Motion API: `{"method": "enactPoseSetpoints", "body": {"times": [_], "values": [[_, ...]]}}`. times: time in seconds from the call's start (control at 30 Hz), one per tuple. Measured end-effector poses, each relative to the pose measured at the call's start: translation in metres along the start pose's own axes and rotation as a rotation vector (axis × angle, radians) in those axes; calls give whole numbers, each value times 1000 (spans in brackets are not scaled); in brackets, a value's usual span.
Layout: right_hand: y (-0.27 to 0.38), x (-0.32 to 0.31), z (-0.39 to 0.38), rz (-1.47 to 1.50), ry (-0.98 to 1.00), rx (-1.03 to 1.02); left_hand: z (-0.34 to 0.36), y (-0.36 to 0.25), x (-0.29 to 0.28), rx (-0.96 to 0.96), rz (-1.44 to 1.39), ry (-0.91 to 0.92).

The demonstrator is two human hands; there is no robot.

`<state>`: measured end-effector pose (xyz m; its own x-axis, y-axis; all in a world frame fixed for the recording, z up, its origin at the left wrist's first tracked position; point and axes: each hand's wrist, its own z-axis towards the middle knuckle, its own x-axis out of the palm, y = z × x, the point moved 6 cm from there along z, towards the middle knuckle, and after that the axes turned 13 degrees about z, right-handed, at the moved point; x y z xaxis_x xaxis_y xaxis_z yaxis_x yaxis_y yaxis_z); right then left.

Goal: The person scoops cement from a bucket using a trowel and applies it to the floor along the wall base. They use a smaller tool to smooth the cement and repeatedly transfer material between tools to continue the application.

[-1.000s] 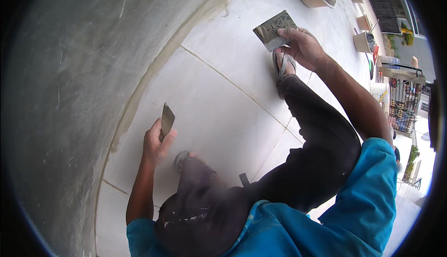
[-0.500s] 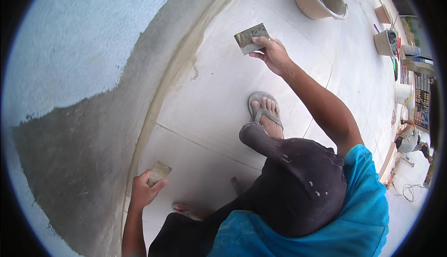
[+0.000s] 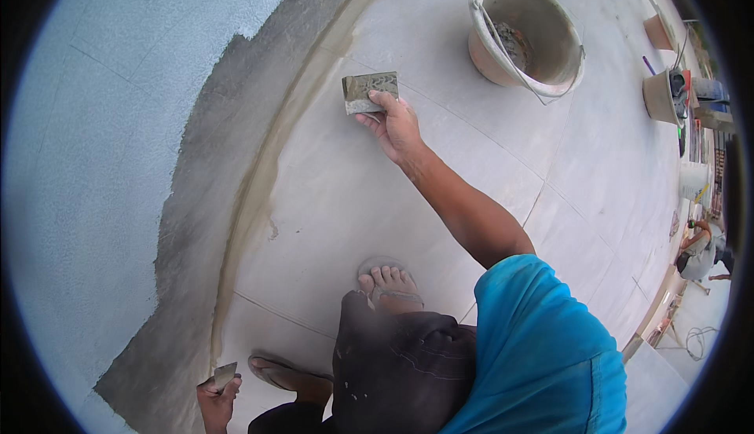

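Note:
My right hand (image 3: pixel 399 131) is closed on a flat, rectangular plate (image 3: pixel 363 87), thumb on top and fingers beneath. Wet grey-brown mortar is smeared over part of that plate, which hovers above the pale tiled floor. Down at the lower left, my left hand (image 3: pixel 214 408) pinches a small flat grey scraper (image 3: pixel 225 373) near the foot of the wall. A band of brownish mortar (image 3: pixel 263 168) runs along the joint between wall and floor. Beside it, a dark grey coat (image 3: pixel 200 198) covers the lower part of the light blue-grey wall (image 3: pixel 102 151).
A bucket (image 3: pixel 491 49) with some grey mix inside stands beyond my right hand, its wire handle hanging over the rim. Farther right are another bucket (image 3: pixel 658 98) and a white pail (image 3: pixel 693 180). Another person (image 3: pixel 699 249) bends down at the far right. My sandalled feet are on the tiles.
My right hand has moved left with the plate, toward the wall. The left hand and scraper are lower in view, nearer the wall's foot. The view has shifted, showing more of the bucket.

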<state>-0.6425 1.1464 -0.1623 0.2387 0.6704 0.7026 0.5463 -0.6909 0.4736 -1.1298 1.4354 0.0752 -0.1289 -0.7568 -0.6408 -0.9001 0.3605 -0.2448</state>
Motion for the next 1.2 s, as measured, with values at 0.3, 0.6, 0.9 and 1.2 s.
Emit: {"method": "enactPoseSetpoints", "body": {"times": [0.3, 0.6, 0.9, 1.2], "values": [[20, -5, -81, -61, 156, -33, 58, -287, -32, 484, 68, -132], [158, -59, -189, -257, 18, -377, 107, -498, 95, 673, 75, 176], [257, 9, -226, -760, -205, -722, 224, -622, 263, 720, -188, 407], [311, 46, -214, -967, -378, -758, 212, -645, 283, 665, -307, 397]]}}
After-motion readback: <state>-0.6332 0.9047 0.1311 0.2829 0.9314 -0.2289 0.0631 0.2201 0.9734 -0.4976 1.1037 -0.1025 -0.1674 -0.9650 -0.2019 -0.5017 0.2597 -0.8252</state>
